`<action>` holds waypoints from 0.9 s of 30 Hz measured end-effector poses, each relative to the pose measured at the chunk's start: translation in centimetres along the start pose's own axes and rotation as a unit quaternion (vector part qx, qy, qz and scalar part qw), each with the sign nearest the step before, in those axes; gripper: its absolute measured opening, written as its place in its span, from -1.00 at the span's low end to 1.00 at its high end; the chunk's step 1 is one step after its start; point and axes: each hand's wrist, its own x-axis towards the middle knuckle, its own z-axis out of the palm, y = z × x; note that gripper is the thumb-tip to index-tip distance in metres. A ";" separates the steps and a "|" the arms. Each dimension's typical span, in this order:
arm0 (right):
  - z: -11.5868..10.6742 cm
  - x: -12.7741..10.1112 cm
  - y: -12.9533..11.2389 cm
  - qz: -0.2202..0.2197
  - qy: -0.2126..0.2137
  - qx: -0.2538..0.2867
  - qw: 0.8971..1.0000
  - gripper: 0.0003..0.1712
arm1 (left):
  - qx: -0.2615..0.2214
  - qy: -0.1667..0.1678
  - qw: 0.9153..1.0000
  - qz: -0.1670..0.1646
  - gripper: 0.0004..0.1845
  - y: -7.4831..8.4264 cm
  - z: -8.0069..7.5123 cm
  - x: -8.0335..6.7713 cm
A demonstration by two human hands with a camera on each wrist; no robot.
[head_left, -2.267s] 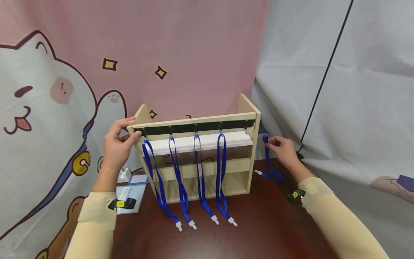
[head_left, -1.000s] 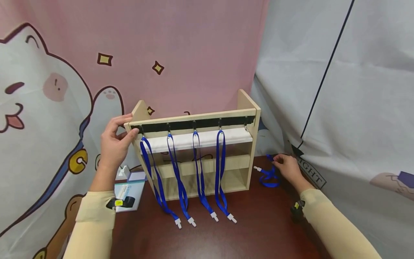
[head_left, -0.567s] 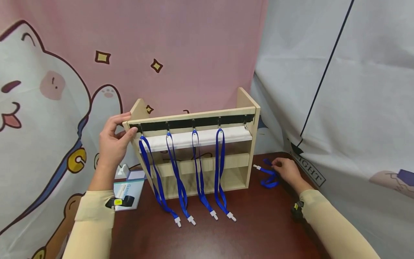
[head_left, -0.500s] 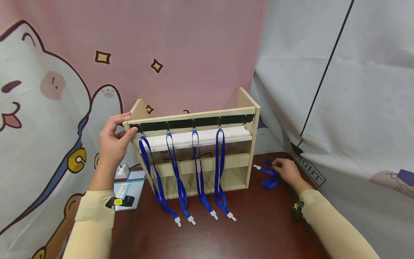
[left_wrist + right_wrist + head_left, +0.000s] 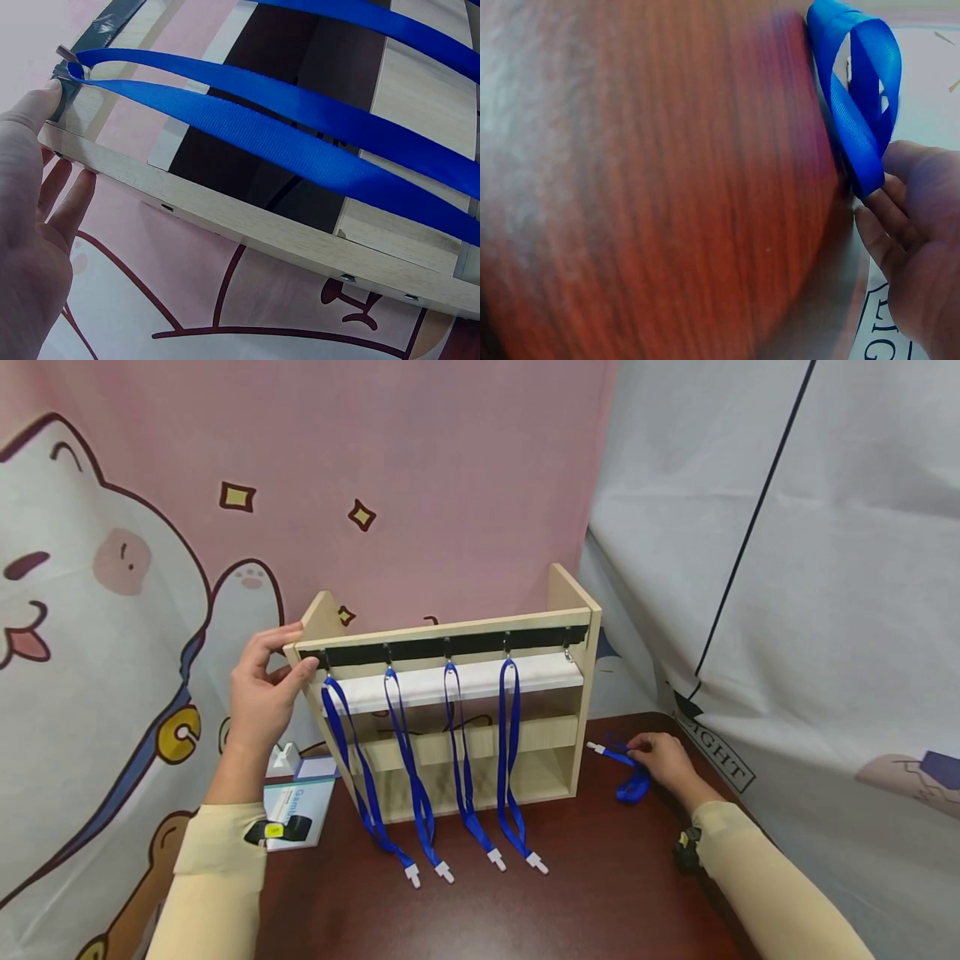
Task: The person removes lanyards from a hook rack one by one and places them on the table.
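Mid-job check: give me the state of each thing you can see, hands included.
Wooden rack: upright, on the table.
Four hung lanyards: looped on hooks, clip ends down.
Rightmost hook: no lanyard on it.
Loose lanyard: bunched, off the hooks.
Left hand: gripping the rack's upper left corner.
Right hand: pinching the loose lanyard.
Booklet: lying flat.

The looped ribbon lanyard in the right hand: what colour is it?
Bright blue; the looped ribbon lanyard shows best in right wrist view.
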 end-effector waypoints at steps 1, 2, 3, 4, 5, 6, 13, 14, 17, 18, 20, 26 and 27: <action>0.0 0.0 0.1 0.000 -0.002 0.002 1.000 -0.88 | 0.000 0.000 1.000 0.000 -0.58 0.0 0.0 0.0; 0.1 0.1 0.1 0.001 -0.004 0.004 1.000 -0.87 | 0.000 0.000 1.000 0.001 -0.58 0.0 0.0 -0.1; 0.1 0.1 0.1 0.001 -0.006 0.007 1.000 -0.85 | -0.003 0.000 1.000 0.002 -0.58 0.1 0.0 -0.1; 0.2 0.2 0.2 0.001 -0.008 0.010 1.000 -0.83 | -0.005 0.000 1.000 0.003 -0.58 0.1 0.0 -0.1; 0.2 0.2 0.2 0.002 -0.011 0.014 1.000 -0.81 | -0.006 0.000 1.000 0.004 -0.58 0.2 0.0 -0.1; 0.2 0.3 0.2 0.003 -0.012 0.018 1.000 -0.79 | -0.008 0.000 1.000 0.006 -0.58 0.2 0.0 -0.1; 0.2 0.2 0.1 0.016 -0.008 0.038 0.999 -0.72 | -0.011 0.000 1.000 0.005 -0.58 0.4 -0.1 -0.1; 0.2 0.2 0.0 0.019 -0.008 0.039 0.999 -0.70 | -0.012 0.001 1.000 0.004 -0.58 0.4 -0.1 -0.1; 0.1 0.0 -0.4 0.023 -0.006 0.045 0.999 -0.66 | -0.012 0.002 1.000 0.004 -0.58 0.4 -0.1 -0.2; 0.0 -0.1 -0.5 0.024 -0.002 0.048 0.999 -0.65 | -0.011 0.002 1.000 0.004 -0.58 0.3 -0.1 -0.2; 0.0 -0.3 -0.7 0.018 0.013 0.051 0.998 -0.64 | -0.007 0.004 1.000 0.003 -0.58 0.2 -0.1 -0.1; -0.7 -1.2 -3.0 -0.018 0.082 0.068 0.994 -0.70 | 0.008 0.001 1.000 -0.003 -0.57 -0.2 0.0 0.0; -0.9 -1.4 -3.6 -0.024 0.092 0.073 0.993 -0.71 | 0.007 0.000 1.000 -0.003 -0.57 -0.2 0.0 0.0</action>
